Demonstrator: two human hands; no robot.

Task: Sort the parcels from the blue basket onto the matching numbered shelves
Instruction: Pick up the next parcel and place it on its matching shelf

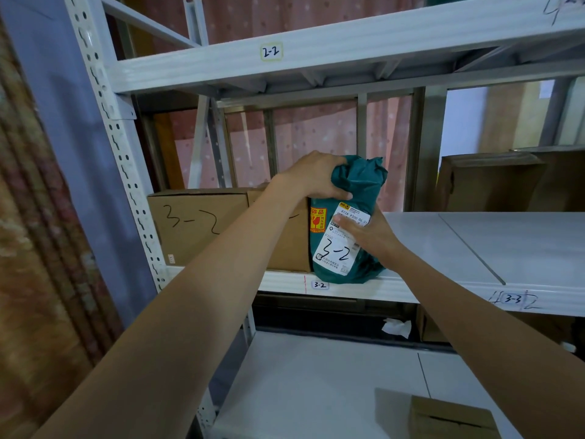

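Your left hand (313, 175) grips bunched top of green parcel (351, 185), fingers curled round it. Your right hand (372, 237) presses straight fingers flat across its white label; thumb hidden. Parcel stands upright at front edge of white shelf (443, 248), above tag 3-2 (319, 285), touching cardboard box (196, 226) at left corner. Tag 3-3 (512, 298) sits further right on same edge. Brown box (487, 182) at back right. Pink curtain (316, 131) behind rack. Lower shelf (316, 391) carries small carton (452, 419) near front edge.

The white shelf (443, 248) tagged 3-2 bears a cardboard box (196, 226) and, touching it, an upright green parcel (354, 185).
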